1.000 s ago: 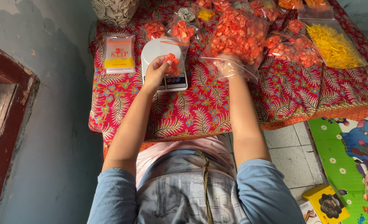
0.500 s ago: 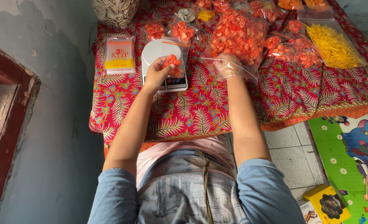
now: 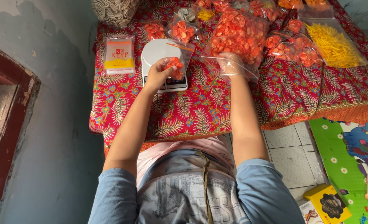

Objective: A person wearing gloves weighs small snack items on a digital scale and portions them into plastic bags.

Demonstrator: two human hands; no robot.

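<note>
Since your left hand (image 3: pixel 157 76) pinches that small snack bag (image 3: pixel 174 66) over the kitchen scale (image 3: pixel 162 62), hold it lightly at the top: it's floppy and crushable; your right hand (image 3: pixel 230 63), just beside the scale, is buried in the big bag (image 3: pixel 238 35), grip unclear.

Both bare arms stretch forward, well apart. The left hand (image 3: pixel 157 76) is curled, fingers pinched shut around something small. The right hand (image 3: pixel 230 63) reaches further out, fingers bent in a loose grab, wrist straight
</note>
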